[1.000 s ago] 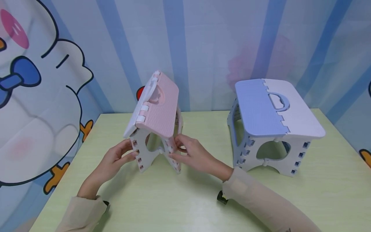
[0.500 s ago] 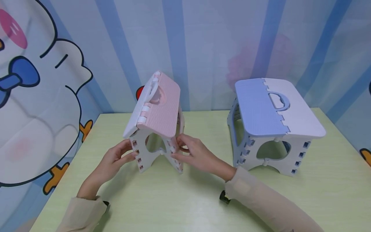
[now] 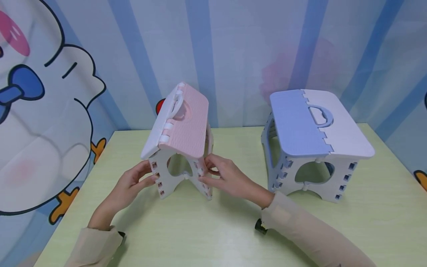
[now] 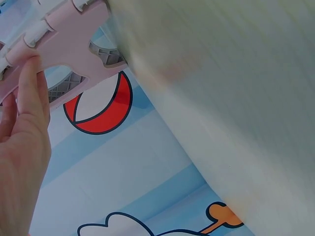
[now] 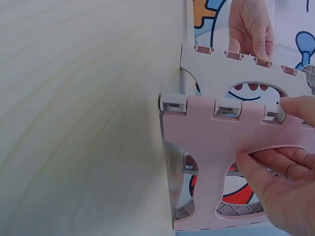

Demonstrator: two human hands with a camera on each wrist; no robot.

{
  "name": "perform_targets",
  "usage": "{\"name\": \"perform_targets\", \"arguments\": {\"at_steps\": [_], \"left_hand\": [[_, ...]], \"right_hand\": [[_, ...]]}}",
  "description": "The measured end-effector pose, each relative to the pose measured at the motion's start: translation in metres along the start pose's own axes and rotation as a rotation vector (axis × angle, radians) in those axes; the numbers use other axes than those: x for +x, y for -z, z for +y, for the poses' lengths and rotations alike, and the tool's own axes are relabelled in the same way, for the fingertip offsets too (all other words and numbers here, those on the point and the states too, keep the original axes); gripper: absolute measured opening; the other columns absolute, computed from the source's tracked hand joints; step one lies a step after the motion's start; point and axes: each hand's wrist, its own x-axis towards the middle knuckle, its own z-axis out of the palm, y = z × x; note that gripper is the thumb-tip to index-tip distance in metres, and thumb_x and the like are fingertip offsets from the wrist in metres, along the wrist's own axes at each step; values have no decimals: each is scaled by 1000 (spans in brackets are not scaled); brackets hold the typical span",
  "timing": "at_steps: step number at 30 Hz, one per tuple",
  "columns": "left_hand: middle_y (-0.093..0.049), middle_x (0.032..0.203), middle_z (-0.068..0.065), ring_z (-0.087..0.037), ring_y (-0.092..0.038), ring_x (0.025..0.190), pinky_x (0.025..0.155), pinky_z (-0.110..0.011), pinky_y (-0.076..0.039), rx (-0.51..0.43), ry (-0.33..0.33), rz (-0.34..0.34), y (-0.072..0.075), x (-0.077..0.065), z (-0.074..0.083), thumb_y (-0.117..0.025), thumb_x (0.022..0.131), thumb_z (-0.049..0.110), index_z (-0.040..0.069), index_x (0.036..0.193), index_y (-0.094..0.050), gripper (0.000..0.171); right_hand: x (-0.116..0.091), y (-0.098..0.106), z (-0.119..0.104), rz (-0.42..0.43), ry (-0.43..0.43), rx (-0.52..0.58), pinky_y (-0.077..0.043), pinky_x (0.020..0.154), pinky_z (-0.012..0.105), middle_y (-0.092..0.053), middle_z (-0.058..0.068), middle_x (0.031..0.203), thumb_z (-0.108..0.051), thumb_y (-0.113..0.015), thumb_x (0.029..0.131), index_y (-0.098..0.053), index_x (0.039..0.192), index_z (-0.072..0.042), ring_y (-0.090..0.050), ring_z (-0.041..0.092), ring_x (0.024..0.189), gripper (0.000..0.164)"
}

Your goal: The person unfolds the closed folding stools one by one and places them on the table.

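A pink and white folding step stool (image 3: 188,122) stands half folded on the table, its top peaked like a roof and its white handle loop raised at the ridge. My left hand (image 3: 128,187) grips the left leg panel, thumb on the hinged edge; in the right wrist view the fingertips of that left hand (image 5: 253,29) show through the panel's cutout. On the other side, my right hand (image 3: 227,176) holds the right leg panel, with the fingers (image 5: 280,160) hooked into the opening of the pink side. The two leg panels stand apart at an angle.
To the right stands a blue and white folding stool (image 3: 300,133), fully unfolded with a flat top. Both stools are on a pale green table (image 3: 213,233). A striped blue backdrop (image 3: 233,66) with cartoon figures rises behind the table's back edge.
My right hand has moved slightly to the right with the right leg panel, so the pink stool's legs spread a little wider and its top lies a little flatter. My left hand stays put.
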Motion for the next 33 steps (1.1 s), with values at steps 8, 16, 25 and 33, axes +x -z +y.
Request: {"name": "perform_targets", "arguments": {"at_steps": [8,16,25,33], "left_hand": [[-55,138,-16,-27,-54,124,90,-25,-52,-2,-6,1,0,0,0,-60,101,10,2,145,-46,46],[-55,139,-14,-22,-54,124,90,-24,-51,-10,-1,-4,1,-1,0,-59,101,10,3,145,-46,46],[-54,140,-14,-10,-54,123,91,-24,-51,-19,-8,-9,1,-1,0,-60,101,9,3,146,-45,47],[-53,141,-13,-24,-53,126,91,-25,-51,-23,15,-16,1,-2,1,-59,101,11,3,148,-42,50]], "right_hand": [[-3,2,0,-1,3,-7,-53,92,32,-62,0,106,-17,-71,95,-57,113,-9,-61,15,109,24],[-3,5,0,-2,18,-21,-53,91,30,-62,0,107,-19,-70,95,-57,113,-9,-62,15,109,24],[-5,7,2,-12,19,-16,-54,92,34,-62,1,108,-17,-70,95,-58,114,-8,-62,15,107,25],[-7,9,2,-6,12,-12,-54,92,34,-62,1,109,-16,-71,95,-58,114,-7,-62,16,108,25]]}}
